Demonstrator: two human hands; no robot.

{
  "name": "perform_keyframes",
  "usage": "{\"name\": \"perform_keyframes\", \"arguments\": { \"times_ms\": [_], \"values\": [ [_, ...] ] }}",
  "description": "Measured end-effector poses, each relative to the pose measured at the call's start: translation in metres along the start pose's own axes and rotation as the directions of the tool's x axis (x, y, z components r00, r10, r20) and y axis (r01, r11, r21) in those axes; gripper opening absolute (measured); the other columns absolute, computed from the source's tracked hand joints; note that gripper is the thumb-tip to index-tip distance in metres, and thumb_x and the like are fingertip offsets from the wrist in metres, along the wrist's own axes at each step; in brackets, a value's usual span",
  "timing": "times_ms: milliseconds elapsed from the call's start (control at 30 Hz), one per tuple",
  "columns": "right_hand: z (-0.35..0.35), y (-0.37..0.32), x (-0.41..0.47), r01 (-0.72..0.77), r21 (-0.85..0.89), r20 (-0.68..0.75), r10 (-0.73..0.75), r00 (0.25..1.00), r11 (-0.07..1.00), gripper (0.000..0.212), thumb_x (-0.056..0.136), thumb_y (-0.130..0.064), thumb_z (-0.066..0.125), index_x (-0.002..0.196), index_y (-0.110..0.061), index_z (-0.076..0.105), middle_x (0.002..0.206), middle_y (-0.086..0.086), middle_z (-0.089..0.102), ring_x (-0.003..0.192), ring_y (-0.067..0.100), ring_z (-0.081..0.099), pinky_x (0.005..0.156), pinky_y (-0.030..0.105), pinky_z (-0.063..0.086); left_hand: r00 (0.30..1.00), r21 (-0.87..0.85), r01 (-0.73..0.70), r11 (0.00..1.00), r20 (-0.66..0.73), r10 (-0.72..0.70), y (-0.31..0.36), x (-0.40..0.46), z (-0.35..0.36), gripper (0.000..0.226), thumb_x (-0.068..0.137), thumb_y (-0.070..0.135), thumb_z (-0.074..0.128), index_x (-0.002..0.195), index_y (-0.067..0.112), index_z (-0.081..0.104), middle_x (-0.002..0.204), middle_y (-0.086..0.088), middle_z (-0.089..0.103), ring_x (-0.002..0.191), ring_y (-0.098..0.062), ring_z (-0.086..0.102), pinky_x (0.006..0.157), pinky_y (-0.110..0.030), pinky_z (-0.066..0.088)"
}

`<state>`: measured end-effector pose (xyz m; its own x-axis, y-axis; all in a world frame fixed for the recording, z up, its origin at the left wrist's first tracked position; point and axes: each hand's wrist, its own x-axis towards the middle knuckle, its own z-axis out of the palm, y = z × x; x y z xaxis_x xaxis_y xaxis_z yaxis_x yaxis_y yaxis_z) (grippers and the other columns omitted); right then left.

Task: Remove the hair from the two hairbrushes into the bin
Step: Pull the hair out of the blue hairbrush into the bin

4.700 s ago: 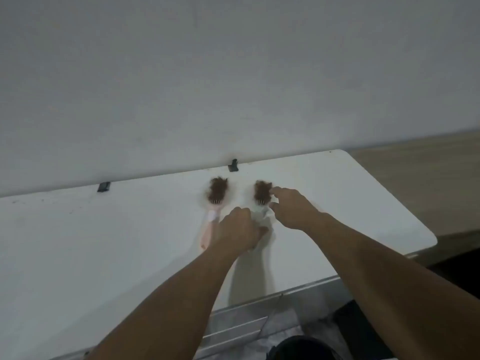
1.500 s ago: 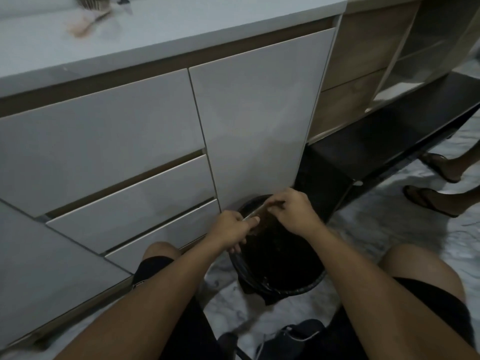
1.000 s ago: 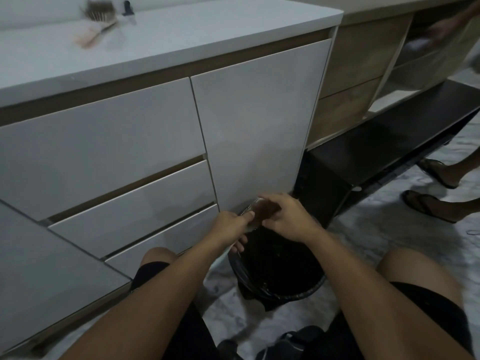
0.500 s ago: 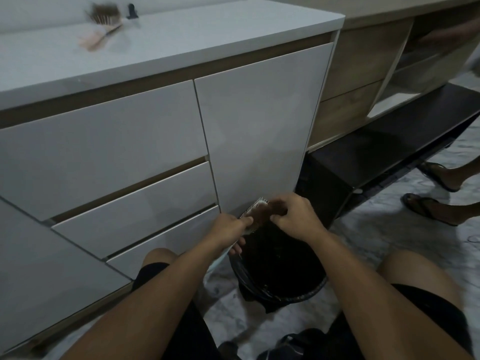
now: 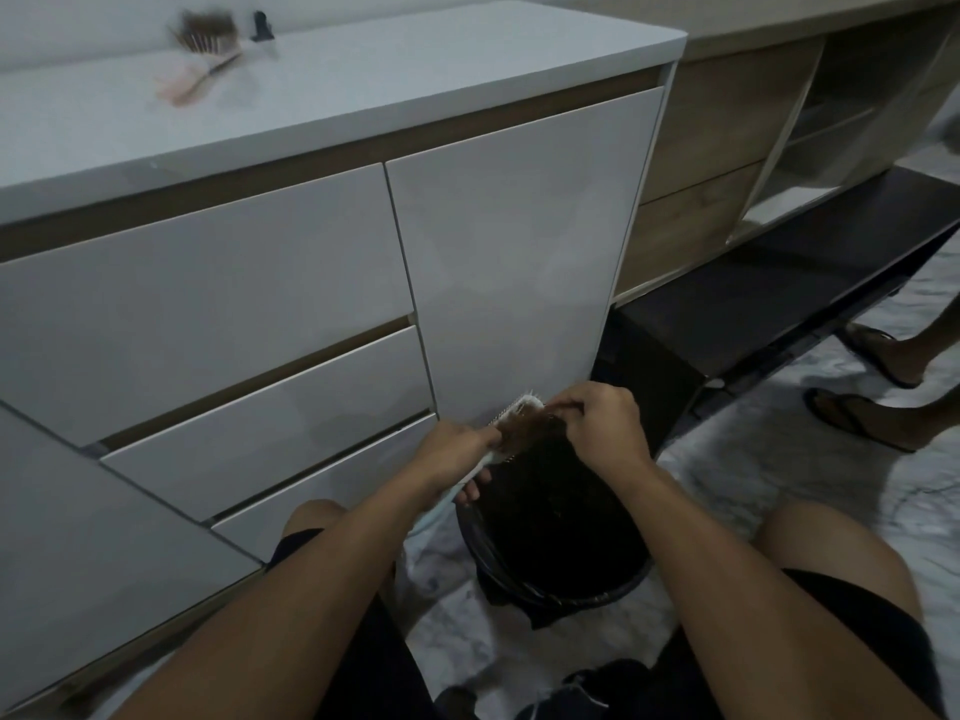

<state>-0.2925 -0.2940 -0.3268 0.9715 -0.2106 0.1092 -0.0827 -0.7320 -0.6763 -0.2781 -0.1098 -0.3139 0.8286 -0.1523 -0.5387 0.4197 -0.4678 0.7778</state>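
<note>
Nearest, at six o'clock, a round black bin (image 5: 558,589) stood open. Just above it a white-backed hairbrush (image 5: 511,426) was clamped in the left hand (image 5: 457,454); its brown hair clump (image 5: 535,428) was pinched by the right hand (image 5: 605,426). First-brush stripping was judged underway; release over the bin was called for next. Far off at eleven o'clock, a pink-handled hairbrush (image 5: 200,59) lay uncleaned on the white countertop (image 5: 415,70).

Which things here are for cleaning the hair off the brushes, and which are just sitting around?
For the job:
- white hairbrush, held by the left hand
- brown hair, pinched by the right hand
- black bin below
- pink hairbrush, waiting on the counter

Just around:
- small black clip
- sandals
</note>
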Motion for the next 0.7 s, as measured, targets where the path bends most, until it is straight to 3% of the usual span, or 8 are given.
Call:
{"name": "perform_keyframes", "arguments": {
  "times_ms": [133,267,333,400,567,700],
  "values": [
    [0.002,-0.002,-0.003,-0.042,-0.002,-0.021,0.042,0.999,0.999,0.023,0.084,-0.007,0.063,0.098,-0.018,0.076,0.100,0.003,0.074,0.095,0.021,0.067,0.091,0.033,0.054,1.000,0.006,0.000,1.000,-0.014,0.000,0.002,0.001,0.002,0.037,0.086,0.029,0.059,0.092,-0.006,0.068,0.064,-0.018,0.066,0.039,-0.023,0.055,0.043,-0.025,0.043],
    [0.008,-0.010,-0.010,0.163,0.044,0.111,-0.167,0.980,0.986,0.043,0.077,-0.007,0.069,0.120,-0.016,0.065,0.122,0.003,0.061,0.114,0.017,0.055,0.101,0.025,0.043,0.999,0.018,-0.010,1.000,-0.032,0.010,0.004,0.004,0.005,0.028,0.085,0.025,0.058,0.090,-0.001,0.067,0.064,-0.016,0.065,0.042,-0.023,0.058,0.042,-0.025,0.043],
    [0.012,-0.012,-0.011,0.229,-0.007,0.167,-0.224,0.960,0.974,0.039,0.081,-0.011,0.068,0.119,-0.019,0.066,0.121,0.001,0.062,0.114,0.017,0.055,0.102,0.029,0.044,0.999,0.028,-0.019,0.999,-0.025,0.019,0.006,0.005,0.005,0.020,0.085,0.016,0.055,0.077,-0.001,0.063,0.058,-0.015,0.060,0.044,-0.025,0.058,0.042,-0.026,0.042],
    [0.014,-0.012,-0.010,0.268,-0.065,0.138,-0.257,0.957,0.961,0.027,0.083,-0.013,0.066,0.109,-0.021,0.072,0.109,0.002,0.069,0.102,0.020,0.061,0.093,0.035,0.051,0.999,0.057,-0.014,0.998,-0.030,0.016,0.007,0.005,0.006,0.022,0.084,0.005,0.051,0.063,0.001,0.055,0.047,-0.011,0.053,0.042,-0.025,0.054,0.040,-0.024,0.039],
    [0.005,-0.009,-0.005,0.154,-0.004,-0.042,-0.154,0.987,0.988,0.015,0.081,-0.007,0.069,0.091,-0.013,0.078,0.092,0.006,0.077,0.086,0.024,0.069,0.085,0.037,0.055,1.000,-0.010,0.026,1.000,-0.016,-0.026,0.000,0.007,0.003,0.016,0.090,0.000,0.047,0.075,-0.002,0.054,0.062,-0.018,0.057,0.040,-0.024,0.049,0.040,-0.022,0.037],
    [0.003,-0.007,-0.004,0.059,0.007,0.001,-0.059,0.998,0.998,0.016,0.081,-0.008,0.068,0.094,-0.013,0.076,0.096,0.006,0.075,0.091,0.024,0.068,0.086,0.032,0.054,0.999,-0.054,0.031,0.998,-0.024,-0.032,-0.001,0.010,0.002,0.023,0.091,0.001,0.046,0.068,0.002,0.051,0.064,-0.018,0.057,0.040,-0.024,0.048,0.041,-0.022,0.037]
  ]
}}
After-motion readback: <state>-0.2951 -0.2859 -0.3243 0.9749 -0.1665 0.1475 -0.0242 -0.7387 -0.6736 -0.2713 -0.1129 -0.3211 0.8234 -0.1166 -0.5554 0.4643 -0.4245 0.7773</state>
